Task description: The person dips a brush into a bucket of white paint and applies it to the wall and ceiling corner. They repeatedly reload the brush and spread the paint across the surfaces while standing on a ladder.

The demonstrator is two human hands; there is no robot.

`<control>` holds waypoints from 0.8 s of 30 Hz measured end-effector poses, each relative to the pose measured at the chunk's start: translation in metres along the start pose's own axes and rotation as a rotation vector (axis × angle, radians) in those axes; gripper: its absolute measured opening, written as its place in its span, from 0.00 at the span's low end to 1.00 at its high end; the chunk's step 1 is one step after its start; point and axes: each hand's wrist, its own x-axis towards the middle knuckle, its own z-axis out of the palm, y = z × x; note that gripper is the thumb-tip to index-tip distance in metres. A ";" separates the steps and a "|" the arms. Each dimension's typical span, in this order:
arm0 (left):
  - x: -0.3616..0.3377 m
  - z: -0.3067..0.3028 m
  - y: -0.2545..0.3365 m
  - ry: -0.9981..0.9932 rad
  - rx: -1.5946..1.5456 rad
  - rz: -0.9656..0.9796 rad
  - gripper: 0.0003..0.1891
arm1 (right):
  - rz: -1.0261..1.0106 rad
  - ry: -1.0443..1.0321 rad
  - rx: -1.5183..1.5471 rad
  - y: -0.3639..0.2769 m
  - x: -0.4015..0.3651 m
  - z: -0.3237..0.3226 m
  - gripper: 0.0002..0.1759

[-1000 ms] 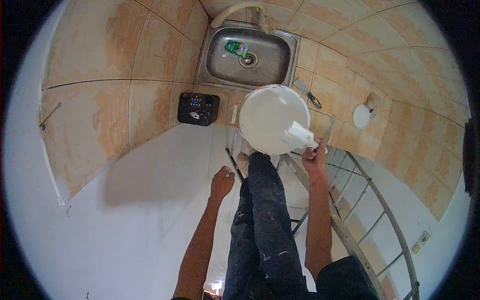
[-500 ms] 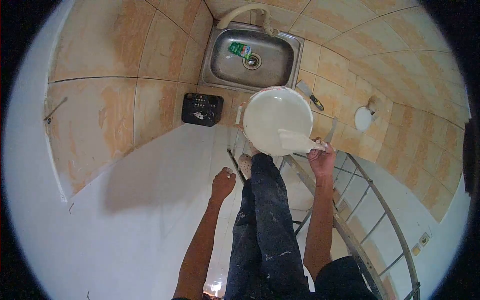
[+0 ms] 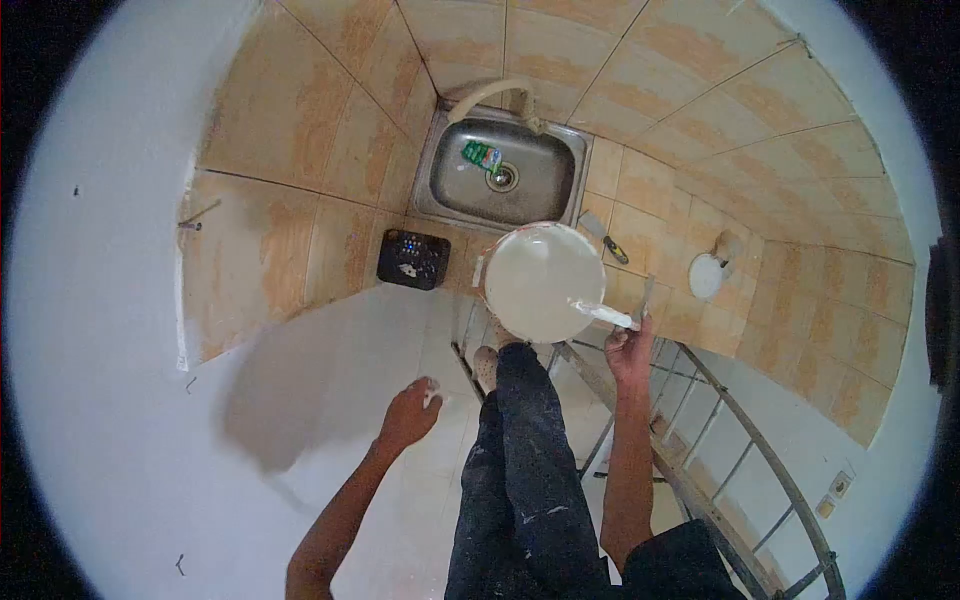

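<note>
My right hand (image 3: 630,350) grips a scraper (image 3: 603,314) coated in white paste, its tip over the bucket. The white bucket (image 3: 545,282) holds smooth, pale paste and stands in front of the sink, beside my foot. My left hand (image 3: 410,414) hangs to the left of my legs, away from the bucket, fingers loosely bent and apart, with white smears on them. A second thin blade (image 3: 648,296) shows just above my right hand; whether that hand touches it, I cannot tell.
A steel sink (image 3: 427,190) holds a green packet (image 3: 482,156). Left of the bucket is a black box (image 3: 413,259). A putty knife (image 3: 607,240) and a white round object (image 3: 706,276) lie on the tiled counter. A metal ladder (image 3: 745,420) stands at the right.
The scraper has turned from flat to edge-on over the bucket. My left hand has shifted left and its fingers have loosened. The view has tilted, so the sink and bucket sit lower.
</note>
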 end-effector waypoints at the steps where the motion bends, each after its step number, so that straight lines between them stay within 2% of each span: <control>1: -0.014 -0.003 -0.001 -0.030 0.017 0.013 0.17 | 0.005 0.082 -0.043 0.002 -0.001 0.002 0.18; 2: -0.028 -0.007 0.000 -0.061 0.034 0.028 0.18 | 0.009 0.165 -0.084 0.002 -0.001 0.001 0.21; 6: -0.100 -0.026 0.003 -0.156 0.050 0.040 0.18 | 0.048 0.115 -0.075 0.005 -0.012 0.010 0.22; 8: -0.136 -0.047 0.019 -0.233 0.090 -0.045 0.17 | 0.039 0.152 -0.083 0.005 -0.018 0.019 0.21; 12: -0.206 -0.081 0.014 -0.170 0.087 -0.038 0.15 | 0.090 0.189 -0.044 0.007 -0.023 0.020 0.20; 14: -0.249 -0.096 0.016 -0.051 -0.139 -0.109 0.13 | 0.097 0.172 -0.024 0.008 -0.029 0.016 0.20; 15: -0.276 -0.098 0.020 -0.040 -0.130 -0.107 0.13 | 0.105 0.165 -0.011 0.007 -0.031 0.015 0.20; 17: -0.335 -0.097 0.026 0.194 -0.445 -0.288 0.11 | 0.112 0.206 -0.035 0.003 -0.037 0.016 0.21; 19: -0.383 -0.085 0.033 0.432 -0.527 -0.233 0.10 | 0.118 0.255 -0.040 0.006 -0.050 0.025 0.21; 21: -0.400 -0.087 0.090 0.671 -0.672 -0.326 0.09 | 0.011 0.289 -0.126 0.004 -0.065 0.042 0.21; 22: -0.400 -0.088 0.099 0.684 -0.643 -0.300 0.09 | -0.048 0.299 -0.133 0.005 -0.068 0.044 0.22; 24: -0.393 -0.096 0.109 0.716 -0.628 -0.271 0.09 | -0.022 0.257 -0.135 -0.003 -0.068 0.046 0.22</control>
